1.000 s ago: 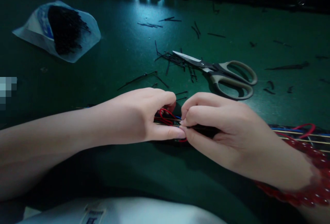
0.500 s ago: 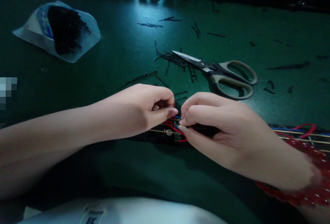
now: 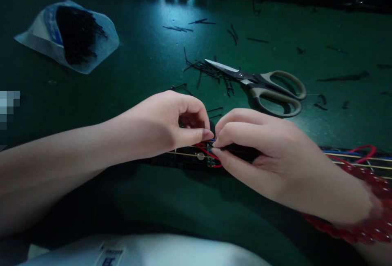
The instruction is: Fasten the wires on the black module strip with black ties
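My left hand [image 3: 167, 125] is closed in a pinch, thumb and forefinger meeting over a thin black cable tie beside the red and blue wires [image 3: 206, 151]. My right hand [image 3: 263, 151] is closed too, pinching the wire bundle on a dark strip [image 3: 183, 158] that lies across the green table [image 3: 190, 205]. The two sets of fingertips almost touch. A red beaded bracelet [image 3: 364, 225] sits on my right wrist. More red and blue wires [image 3: 361, 151] run off to the right.
Grey-handled scissors [image 3: 263, 84] lie behind my hands among several cut black tie ends [image 3: 211, 70]. A white bag of black cable ties [image 3: 70, 33] rests at the far left. Wires line the table's far edge.
My left hand has lifted off the wires and risen slightly, its thumb moving from under the bundle to a pinch above it. The right hand has stayed put.
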The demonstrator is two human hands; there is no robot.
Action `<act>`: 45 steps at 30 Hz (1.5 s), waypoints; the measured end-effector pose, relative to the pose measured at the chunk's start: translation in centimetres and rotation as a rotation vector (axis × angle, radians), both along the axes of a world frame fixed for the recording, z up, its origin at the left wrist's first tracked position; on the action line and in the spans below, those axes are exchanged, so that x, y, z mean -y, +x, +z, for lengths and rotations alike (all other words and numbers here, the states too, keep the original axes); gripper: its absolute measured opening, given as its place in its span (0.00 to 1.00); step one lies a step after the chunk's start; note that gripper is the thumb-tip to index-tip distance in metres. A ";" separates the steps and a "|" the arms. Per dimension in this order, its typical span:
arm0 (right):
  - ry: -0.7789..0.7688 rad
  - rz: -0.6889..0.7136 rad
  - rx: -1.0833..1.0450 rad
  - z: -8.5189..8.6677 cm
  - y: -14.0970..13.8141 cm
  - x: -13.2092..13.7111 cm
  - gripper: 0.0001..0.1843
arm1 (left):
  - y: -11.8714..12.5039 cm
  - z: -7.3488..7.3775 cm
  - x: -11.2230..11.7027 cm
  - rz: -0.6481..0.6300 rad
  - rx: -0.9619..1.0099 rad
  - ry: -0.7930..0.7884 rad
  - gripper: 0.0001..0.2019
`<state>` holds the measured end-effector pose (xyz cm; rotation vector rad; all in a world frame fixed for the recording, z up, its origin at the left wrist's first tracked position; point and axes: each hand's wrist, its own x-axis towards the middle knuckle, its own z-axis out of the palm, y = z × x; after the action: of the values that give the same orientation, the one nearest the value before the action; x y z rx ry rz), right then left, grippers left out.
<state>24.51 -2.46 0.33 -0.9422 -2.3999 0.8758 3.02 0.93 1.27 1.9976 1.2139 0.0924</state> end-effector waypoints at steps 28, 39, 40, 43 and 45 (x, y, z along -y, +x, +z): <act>0.044 -0.114 -0.123 -0.4 0.0 0.1 0.06 | -0.9 -0.6 0.4 -0.095 0.227 0.032 0.08; 0.054 -0.152 -0.108 -0.4 0.0 0.1 0.05 | -1.0 -0.8 0.5 -0.127 0.210 0.043 0.08; 0.056 -0.152 -0.110 -0.4 0.0 0.2 0.05 | -1.0 -0.8 0.5 -0.128 0.210 0.044 0.08; 0.051 -0.145 -0.117 -0.4 0.0 0.2 0.05 | -1.0 -0.8 0.6 -0.130 0.213 0.047 0.08; 0.054 -0.139 -0.112 -0.4 0.0 0.1 0.05 | -1.0 -0.8 0.6 -0.140 0.214 0.055 0.08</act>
<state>24.53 -2.61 -0.06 -0.9984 -2.2229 0.7868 1.98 0.29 0.43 2.0553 0.9429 0.2659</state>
